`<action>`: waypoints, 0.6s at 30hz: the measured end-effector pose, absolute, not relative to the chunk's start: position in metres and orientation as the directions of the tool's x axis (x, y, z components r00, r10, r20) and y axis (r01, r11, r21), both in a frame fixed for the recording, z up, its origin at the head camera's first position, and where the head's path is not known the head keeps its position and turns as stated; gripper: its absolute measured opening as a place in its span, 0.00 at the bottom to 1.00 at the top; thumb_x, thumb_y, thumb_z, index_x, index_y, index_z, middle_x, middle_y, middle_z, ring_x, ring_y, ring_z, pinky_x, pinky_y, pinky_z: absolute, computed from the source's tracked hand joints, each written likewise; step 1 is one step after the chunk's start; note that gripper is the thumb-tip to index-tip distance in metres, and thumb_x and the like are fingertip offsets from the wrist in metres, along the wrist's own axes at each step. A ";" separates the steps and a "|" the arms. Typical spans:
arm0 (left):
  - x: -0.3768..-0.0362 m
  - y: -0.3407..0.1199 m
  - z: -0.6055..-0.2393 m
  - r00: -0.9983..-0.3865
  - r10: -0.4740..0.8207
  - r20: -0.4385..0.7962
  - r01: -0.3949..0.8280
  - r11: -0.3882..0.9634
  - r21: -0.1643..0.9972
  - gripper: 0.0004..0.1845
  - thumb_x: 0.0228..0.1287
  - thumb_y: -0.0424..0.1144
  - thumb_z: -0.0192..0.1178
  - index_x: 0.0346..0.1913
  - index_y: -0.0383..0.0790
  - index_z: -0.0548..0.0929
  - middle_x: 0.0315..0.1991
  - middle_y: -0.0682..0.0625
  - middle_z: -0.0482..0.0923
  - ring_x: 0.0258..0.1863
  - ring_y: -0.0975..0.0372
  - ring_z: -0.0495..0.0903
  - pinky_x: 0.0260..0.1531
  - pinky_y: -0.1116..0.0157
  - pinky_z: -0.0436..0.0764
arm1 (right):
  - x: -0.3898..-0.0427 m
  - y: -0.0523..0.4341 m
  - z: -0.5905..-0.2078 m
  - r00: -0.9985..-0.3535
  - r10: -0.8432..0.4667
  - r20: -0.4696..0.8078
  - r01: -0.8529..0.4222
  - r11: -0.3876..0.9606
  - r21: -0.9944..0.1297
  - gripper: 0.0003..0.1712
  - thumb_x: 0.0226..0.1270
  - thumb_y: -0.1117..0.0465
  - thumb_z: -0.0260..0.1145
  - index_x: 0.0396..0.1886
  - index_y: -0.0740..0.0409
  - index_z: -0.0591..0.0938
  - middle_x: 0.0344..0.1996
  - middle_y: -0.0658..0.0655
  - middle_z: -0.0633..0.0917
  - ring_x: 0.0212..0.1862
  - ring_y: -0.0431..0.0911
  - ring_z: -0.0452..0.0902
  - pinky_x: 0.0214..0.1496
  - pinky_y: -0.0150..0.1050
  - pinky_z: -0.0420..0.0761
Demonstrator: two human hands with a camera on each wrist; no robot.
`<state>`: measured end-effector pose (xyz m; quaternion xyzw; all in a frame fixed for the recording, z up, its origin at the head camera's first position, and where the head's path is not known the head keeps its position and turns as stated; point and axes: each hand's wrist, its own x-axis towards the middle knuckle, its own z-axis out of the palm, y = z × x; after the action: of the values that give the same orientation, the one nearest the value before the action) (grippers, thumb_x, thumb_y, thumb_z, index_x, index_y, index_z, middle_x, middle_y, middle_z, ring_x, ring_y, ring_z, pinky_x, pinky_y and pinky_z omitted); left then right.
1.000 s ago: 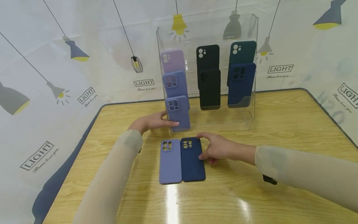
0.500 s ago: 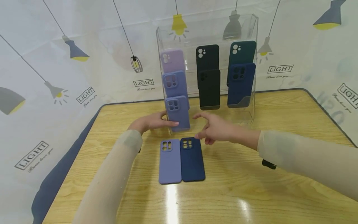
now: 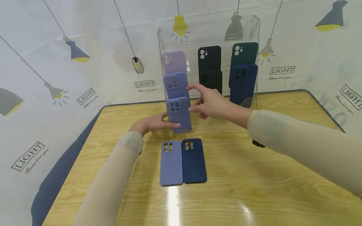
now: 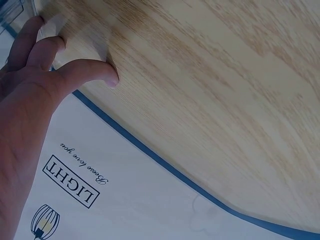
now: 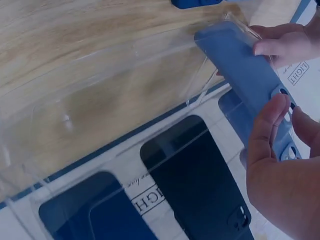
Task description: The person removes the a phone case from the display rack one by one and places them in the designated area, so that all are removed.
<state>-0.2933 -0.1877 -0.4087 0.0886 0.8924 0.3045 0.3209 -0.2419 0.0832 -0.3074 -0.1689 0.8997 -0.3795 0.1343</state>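
A clear acrylic display stand [image 3: 253,28] on the wooden table [image 3: 282,175] holds phone cases in three columns. My left hand [image 3: 154,123] grips the stand's left wall, its fingers lying by the lowest periwinkle case [image 3: 178,113]; the left wrist view shows this left hand [image 4: 45,65] on the clear edge. My right hand [image 3: 198,100] hovers open before the stand, fingers spread, holding nothing, just right of the middle periwinkle case [image 3: 175,84]. In the right wrist view the right hand [image 5: 280,165] is close to the periwinkle case [image 5: 240,65].
A periwinkle case [image 3: 171,163] and a navy case [image 3: 193,160] lie flat side by side on the table. The stand also holds a lilac case [image 3: 173,61], black cases [image 3: 210,58], a dark green case [image 3: 245,51] and a navy case [image 3: 243,83].
My right hand left the navy case lying on the table and rose up and back to the stand's front. The left hand stayed on the stand.
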 end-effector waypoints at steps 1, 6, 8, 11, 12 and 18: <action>-0.293 -0.188 -0.409 -0.778 0.353 -0.519 -0.037 0.799 0.600 0.66 0.57 0.79 0.65 0.89 0.55 0.43 0.89 0.47 0.46 0.87 0.47 0.50 0.84 0.39 0.58 | -0.244 0.080 -0.309 -0.908 -0.401 -0.119 -0.197 0.660 -0.725 0.45 0.75 0.59 0.73 0.83 0.38 0.61 0.48 0.61 0.92 0.29 0.49 0.88 0.38 0.43 0.92; -0.293 -0.187 -0.409 -0.772 0.353 -0.529 -0.045 0.800 0.599 0.67 0.57 0.80 0.65 0.89 0.55 0.43 0.89 0.47 0.46 0.87 0.47 0.50 0.83 0.38 0.58 | -0.248 0.067 -0.324 -0.907 -0.397 -0.142 -0.179 0.668 -0.723 0.45 0.75 0.60 0.72 0.83 0.36 0.60 0.48 0.60 0.91 0.30 0.50 0.88 0.36 0.41 0.90; -0.293 -0.187 -0.409 -0.769 0.355 -0.531 -0.048 0.797 0.602 0.67 0.57 0.79 0.65 0.89 0.56 0.42 0.89 0.47 0.45 0.88 0.47 0.50 0.83 0.38 0.58 | -0.247 0.063 -0.330 -0.905 -0.399 -0.148 -0.176 0.669 -0.722 0.45 0.75 0.60 0.72 0.83 0.36 0.61 0.49 0.59 0.90 0.29 0.50 0.88 0.36 0.41 0.89; -0.293 -0.187 -0.409 -0.768 0.357 -0.532 -0.050 0.794 0.606 0.66 0.58 0.79 0.65 0.89 0.56 0.42 0.89 0.48 0.44 0.88 0.47 0.50 0.83 0.38 0.58 | -0.246 0.058 -0.338 -0.905 -0.397 -0.151 -0.175 0.672 -0.720 0.46 0.75 0.60 0.72 0.83 0.35 0.59 0.49 0.58 0.89 0.31 0.50 0.87 0.34 0.40 0.87; -0.293 -0.187 -0.409 -0.768 0.359 -0.531 -0.050 0.793 0.608 0.65 0.58 0.78 0.65 0.89 0.57 0.42 0.89 0.48 0.44 0.88 0.47 0.50 0.83 0.38 0.58 | -0.245 0.057 -0.340 -0.906 -0.398 -0.147 -0.181 0.676 -0.715 0.47 0.75 0.60 0.72 0.84 0.34 0.58 0.50 0.58 0.89 0.32 0.50 0.87 0.34 0.40 0.87; -0.294 -0.188 -0.409 -0.769 0.375 -0.517 -0.040 0.779 0.625 0.64 0.60 0.77 0.66 0.89 0.56 0.42 0.89 0.46 0.46 0.87 0.47 0.51 0.83 0.39 0.58 | -0.242 0.055 -0.350 -0.909 -0.415 -0.047 -0.293 0.714 -0.637 0.48 0.75 0.59 0.72 0.84 0.35 0.57 0.49 0.57 0.90 0.33 0.47 0.87 0.35 0.40 0.84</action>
<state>-0.2938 -0.1883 -0.4087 0.0946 0.8850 0.3185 0.3263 -0.2424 0.0551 -0.3501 -0.1921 0.9209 -0.3261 0.0937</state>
